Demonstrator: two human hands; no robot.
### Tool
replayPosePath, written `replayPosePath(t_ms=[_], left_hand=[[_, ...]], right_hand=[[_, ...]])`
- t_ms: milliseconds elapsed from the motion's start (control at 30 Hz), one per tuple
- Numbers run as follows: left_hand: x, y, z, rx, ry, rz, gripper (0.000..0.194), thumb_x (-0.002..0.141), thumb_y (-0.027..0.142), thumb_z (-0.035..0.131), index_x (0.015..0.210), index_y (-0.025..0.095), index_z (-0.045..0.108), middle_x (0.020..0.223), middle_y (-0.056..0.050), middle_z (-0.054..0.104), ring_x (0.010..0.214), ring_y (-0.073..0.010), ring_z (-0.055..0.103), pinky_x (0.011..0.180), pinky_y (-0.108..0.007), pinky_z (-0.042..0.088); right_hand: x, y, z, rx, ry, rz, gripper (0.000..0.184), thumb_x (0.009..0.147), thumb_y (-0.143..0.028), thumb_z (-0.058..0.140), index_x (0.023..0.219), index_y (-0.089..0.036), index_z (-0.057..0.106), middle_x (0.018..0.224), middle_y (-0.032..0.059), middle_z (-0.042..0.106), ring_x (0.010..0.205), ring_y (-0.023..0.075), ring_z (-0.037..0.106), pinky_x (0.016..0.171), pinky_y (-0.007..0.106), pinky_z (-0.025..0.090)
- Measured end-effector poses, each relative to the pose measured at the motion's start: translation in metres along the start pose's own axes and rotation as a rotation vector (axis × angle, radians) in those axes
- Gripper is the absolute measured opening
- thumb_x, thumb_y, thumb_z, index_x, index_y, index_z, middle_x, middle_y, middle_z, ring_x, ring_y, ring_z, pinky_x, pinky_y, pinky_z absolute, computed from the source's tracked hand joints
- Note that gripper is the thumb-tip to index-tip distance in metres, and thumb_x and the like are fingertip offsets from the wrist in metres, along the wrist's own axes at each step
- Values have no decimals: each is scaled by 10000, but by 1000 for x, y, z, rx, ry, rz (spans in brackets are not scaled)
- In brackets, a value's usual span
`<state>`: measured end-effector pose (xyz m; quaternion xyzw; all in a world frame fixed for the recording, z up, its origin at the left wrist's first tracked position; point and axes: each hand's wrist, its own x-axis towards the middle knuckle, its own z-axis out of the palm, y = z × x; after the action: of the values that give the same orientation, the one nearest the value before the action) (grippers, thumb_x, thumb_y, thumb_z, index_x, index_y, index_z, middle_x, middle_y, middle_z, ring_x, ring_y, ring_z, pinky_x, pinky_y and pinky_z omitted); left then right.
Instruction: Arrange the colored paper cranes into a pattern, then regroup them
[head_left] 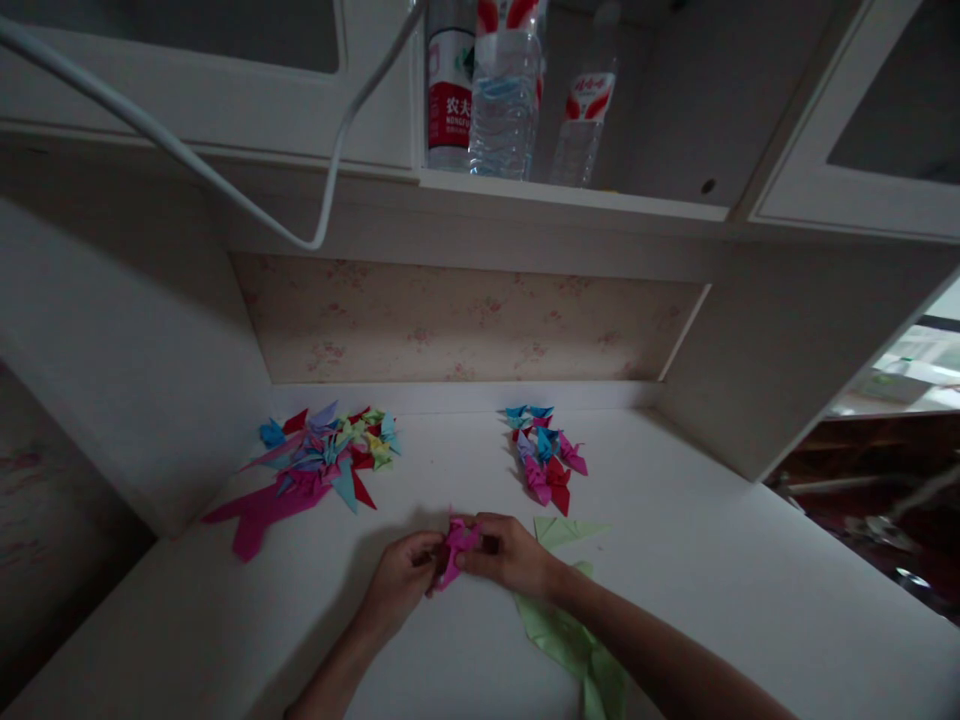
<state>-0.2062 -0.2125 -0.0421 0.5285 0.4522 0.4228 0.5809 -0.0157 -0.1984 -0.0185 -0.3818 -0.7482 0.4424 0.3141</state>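
Observation:
Between my two hands, just above the white desk, is a small pink folded-paper figure (459,540), its exact shape partly covered by fingers. My left hand (401,585) pinches its left and lower side. From the right, my right hand (510,555) grips it between thumb and fingers. Light green folded paper (559,635) lies under and beside my right forearm, and a flat green paper triangle (566,530) rests just beyond that wrist.
A heap of colourful folded-paper pieces (330,450) sits at the back left, with a large pink folded paper (262,510) before it. A smaller group (544,450) lies back right. Overhead, a shelf (637,200) holds bottles (506,100); a white cable (225,185) hangs in front.

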Motion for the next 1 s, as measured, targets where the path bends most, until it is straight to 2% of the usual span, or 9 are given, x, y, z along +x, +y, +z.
replayPosePath(t_ms=[133, 267, 333, 433, 600, 700, 767, 867, 1000], left_hand=[[2, -10, -3, 24, 9, -9, 397, 674, 484, 717, 825, 120, 669, 561, 18, 567, 459, -90, 472, 442, -207, 353], [3, -20, -5, 47, -9, -17, 502, 643, 491, 742, 986, 145, 621, 737, -8, 635, 486, -89, 510, 418, -199, 361], [3, -23, -6, 68, -42, -21, 546, 638, 482, 750, 1049, 160, 593, 781, -7, 631, 503, -89, 523, 407, -191, 352], [3, -24, -7, 110, -60, -35, 521, 657, 479, 733, 1045, 162, 590, 784, 3, 599, 515, -88, 524, 407, -190, 351], [6, -26, -10, 150, -60, -44, 454, 716, 494, 668, 997, 144, 605, 727, 13, 570, 505, -87, 502, 417, -202, 363], [8, -29, -11, 146, -69, -53, 440, 739, 493, 642, 995, 137, 607, 660, 33, 542, 489, -87, 487, 420, -204, 366], [9, -29, -11, 133, -66, -61, 444, 738, 500, 636, 994, 138, 605, 668, 32, 547, 478, -83, 481, 412, -204, 365], [10, -29, -9, 129, -39, -48, 453, 732, 516, 632, 992, 146, 606, 687, 29, 554, 465, -80, 475, 396, -202, 359], [7, -27, -6, 162, 19, -47, 453, 713, 529, 641, 978, 161, 625, 679, 29, 560, 445, -79, 467, 376, -198, 349]], right_hand=[[-4, -2, -10, -78, 77, -41, 271, 845, -448, 606, 931, -228, 738, 772, 0, 586, 677, 113, 513, 598, 220, 389], [-14, 2, -22, -28, 88, 22, 324, 856, -478, 574, 894, -201, 738, 800, 19, 607, 581, 95, 537, 535, 216, 422], [-21, 6, -34, 1, 110, 47, 341, 846, -494, 577, 881, -189, 724, 815, 24, 609, 551, 93, 544, 515, 221, 443], [-34, 18, -66, -23, 209, 80, 354, 830, -514, 580, 839, -179, 695, 776, 21, 609, 543, 105, 553, 514, 233, 457], [-63, 38, -138, -181, 363, 180, 386, 823, -544, 546, 879, -184, 675, 699, 13, 624, 552, 125, 555, 536, 248, 450], [-78, 51, -173, -255, 412, 268, 432, 810, -564, 535, 963, -188, 682, 633, 4, 616, 554, 136, 564, 533, 245, 446], [-85, 63, -189, -289, 408, 310, 452, 812, -568, 521, 983, -186, 690, 614, 3, 613, 561, 141, 573, 542, 246, 445], [-88, 84, -201, -327, 397, 333, 451, 811, -555, 510, 974, -179, 699, 584, -4, 600, 561, 147, 576, 554, 252, 439], [-84, 111, -202, -331, 395, 333, 430, 800, -526, 517, 954, -171, 707, 552, -12, 586, 531, 139, 549, 537, 247, 420]])
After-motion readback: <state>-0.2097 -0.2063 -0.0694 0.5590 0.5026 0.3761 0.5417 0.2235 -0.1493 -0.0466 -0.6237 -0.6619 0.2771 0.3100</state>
